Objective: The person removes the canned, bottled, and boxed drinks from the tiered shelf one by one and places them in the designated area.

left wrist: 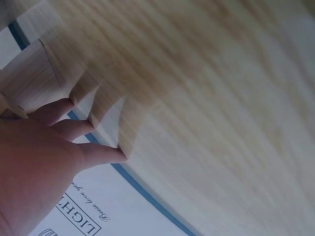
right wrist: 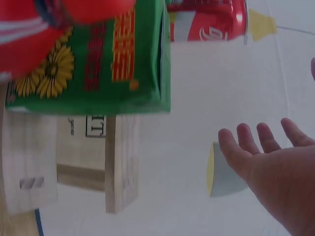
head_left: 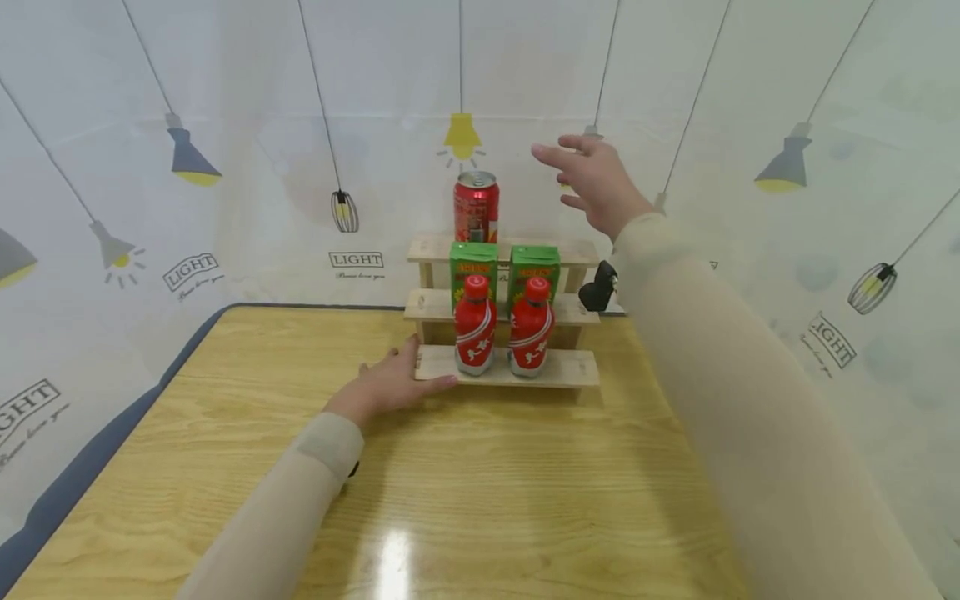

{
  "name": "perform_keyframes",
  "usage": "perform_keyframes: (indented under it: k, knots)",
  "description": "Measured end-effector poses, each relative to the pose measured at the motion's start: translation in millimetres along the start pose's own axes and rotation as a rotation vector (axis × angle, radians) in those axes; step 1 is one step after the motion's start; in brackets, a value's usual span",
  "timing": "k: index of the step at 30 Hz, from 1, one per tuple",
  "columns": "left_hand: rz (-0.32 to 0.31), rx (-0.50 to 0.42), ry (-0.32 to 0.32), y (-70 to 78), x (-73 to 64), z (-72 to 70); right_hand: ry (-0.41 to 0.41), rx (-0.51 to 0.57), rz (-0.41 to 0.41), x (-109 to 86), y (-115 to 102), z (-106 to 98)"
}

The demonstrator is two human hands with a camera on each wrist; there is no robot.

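A small three-step wooden shelf (head_left: 577,367) stands at the far edge of the table. My left hand (head_left: 386,385) grips the left end of its lowest step, thumb along the front edge and index finger behind; in the left wrist view the other fingers (left wrist: 71,129) reach down to the tabletop. My right hand (head_left: 596,179) is raised above the shelf's right side, empty, its fingers spread and loosely bent. To its left, a red soda can (head_left: 477,204) stands on the top step. Two green drink cartons (head_left: 474,260) occupy the middle step, with two red bottles (head_left: 476,329) on the lowest.
The wooden table (head_left: 480,492) spreads out in front of the shelf. Behind it is a pale wall covering (head_left: 262,167) printed with hanging lamps. A black object (head_left: 598,287), partly hidden by the right sleeve, is close to the shelf's right end.
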State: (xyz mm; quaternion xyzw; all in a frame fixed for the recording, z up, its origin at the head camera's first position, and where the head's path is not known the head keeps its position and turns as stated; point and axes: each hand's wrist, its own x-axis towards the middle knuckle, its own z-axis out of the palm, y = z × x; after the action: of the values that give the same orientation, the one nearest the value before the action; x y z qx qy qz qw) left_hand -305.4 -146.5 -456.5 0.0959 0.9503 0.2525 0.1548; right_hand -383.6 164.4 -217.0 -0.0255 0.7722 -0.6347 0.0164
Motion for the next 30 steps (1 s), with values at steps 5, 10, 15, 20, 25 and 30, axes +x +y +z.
perform_keyframes:
  k: [5,10,15,20,25,30]
  knots:
    - [0.003,0.011,-0.002,0.4,-2.6,-1.1,-0.016,-0.025,0.000,4.1,-3.6,23.0]
    - [0.002,-0.001,-0.002,0.6,-3.0,-2.6,-0.043,-0.057,0.008,7.2,-5.8,41.4]
    - [-0.002,-0.010,-0.002,-0.8,-2.0,-1.1,-0.080,-0.069,0.012,10.7,-1.3,58.5]
    - [0.005,-0.013,-0.001,-1.1,-2.5,-0.5,-0.094,-0.080,0.018,14.2,5.8,69.1]
    - [0.012,-0.016,0.004,-1.2,-1.4,-0.2,-0.118,-0.060,0.019,14.5,8.8,74.4]
    - [0.005,-0.018,0.001,-3.1,-1.6,-0.2,-0.128,-0.032,0.051,18.6,12.0,80.7]
